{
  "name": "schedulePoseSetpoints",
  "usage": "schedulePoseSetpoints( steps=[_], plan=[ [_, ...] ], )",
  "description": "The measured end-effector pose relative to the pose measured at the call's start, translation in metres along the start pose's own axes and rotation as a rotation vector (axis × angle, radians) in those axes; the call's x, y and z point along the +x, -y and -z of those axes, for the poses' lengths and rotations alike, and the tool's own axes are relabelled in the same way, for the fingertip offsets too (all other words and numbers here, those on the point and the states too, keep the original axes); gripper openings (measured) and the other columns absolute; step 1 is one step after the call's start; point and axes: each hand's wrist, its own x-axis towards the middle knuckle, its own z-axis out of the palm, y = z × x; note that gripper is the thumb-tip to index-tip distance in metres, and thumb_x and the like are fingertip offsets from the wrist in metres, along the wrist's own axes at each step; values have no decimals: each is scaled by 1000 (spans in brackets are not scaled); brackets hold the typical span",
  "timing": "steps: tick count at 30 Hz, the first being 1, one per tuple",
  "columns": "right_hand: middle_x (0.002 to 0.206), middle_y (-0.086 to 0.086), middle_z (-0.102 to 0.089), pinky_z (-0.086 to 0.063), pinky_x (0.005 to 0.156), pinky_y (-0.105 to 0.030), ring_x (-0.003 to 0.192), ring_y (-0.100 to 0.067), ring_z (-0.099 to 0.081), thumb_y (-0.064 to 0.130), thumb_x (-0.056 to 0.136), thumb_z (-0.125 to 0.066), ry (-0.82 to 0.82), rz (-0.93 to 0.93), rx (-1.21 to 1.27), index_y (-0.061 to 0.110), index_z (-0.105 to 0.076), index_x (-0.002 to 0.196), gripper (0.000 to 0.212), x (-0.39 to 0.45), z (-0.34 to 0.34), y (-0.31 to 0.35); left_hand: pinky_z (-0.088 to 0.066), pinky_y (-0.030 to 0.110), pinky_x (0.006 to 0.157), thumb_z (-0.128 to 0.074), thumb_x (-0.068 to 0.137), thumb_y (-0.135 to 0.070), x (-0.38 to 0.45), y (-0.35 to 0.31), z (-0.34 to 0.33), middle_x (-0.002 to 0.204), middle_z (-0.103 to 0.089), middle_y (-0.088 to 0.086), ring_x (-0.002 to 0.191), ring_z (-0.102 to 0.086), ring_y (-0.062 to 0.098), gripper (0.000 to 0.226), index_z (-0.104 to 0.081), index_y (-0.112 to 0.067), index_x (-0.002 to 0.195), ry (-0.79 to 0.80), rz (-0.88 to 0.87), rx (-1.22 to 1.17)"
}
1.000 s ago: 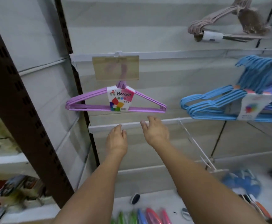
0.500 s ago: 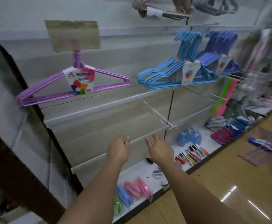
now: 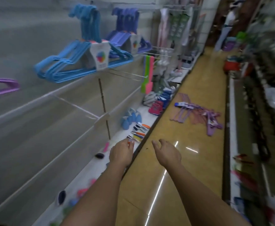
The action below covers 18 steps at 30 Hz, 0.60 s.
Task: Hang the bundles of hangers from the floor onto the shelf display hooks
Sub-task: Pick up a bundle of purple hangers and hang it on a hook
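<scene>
Since half a second ago the view has swung right down the aisle, so the purple hanger bundle on its hook has slid to the left edge and both hands have dropped lower, away from the shelf wall. Three bundles hang on the display: that purple one, a light blue bundle and a darker blue-violet bundle behind it. One bare display hook juts from the rail below. On the floor ahead lies a loose heap of purple and pink hanger bundles; their count is blurred. The left hand and right hand both reach forward, palms down, fingers loosely curved, holding nothing, the left above the bottom shelf edge, the right above the floor.
</scene>
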Motion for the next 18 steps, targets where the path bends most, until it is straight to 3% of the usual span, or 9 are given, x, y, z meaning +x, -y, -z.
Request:
schedulePoseSetpoints(
  steps=[3, 10, 18],
  plan=[
    [133, -6, -55, -41, 91, -35, 123, -26, -50, 54, 99, -24, -30, -91, -13, 18, -50, 131, 55, 17, 21, -45, -46, 39, 92, -30, 98, -43, 19, -42, -32, 118, -65, 6, 105, -59, 28, 39, -60, -24, 114, 73, -87, 18],
    [134, -4, -54, -42, 90, -36, 122, -26, -51, 57, 98, -24, -104, -266, -3, 18, -49, 133, 58, 63, 74, -151, -41, 37, 97, -32, 101, -41, 57, -159, -103, 129, -58, 13, 118, -53, 31, 47, -54, -10, 128, 199, -253, 106],
    [126, -7, -59, -45, 84, -37, 114, -28, -56, 57, 98, -25, -139, -383, 21, 16, -53, 127, 58, 109, 117, -255, -36, 37, 104, -30, 101, -44, 93, -264, -175, 140, -50, 8, 128, -46, 27, 50, -45, -16, 140, 318, -322, 138]
  ],
)
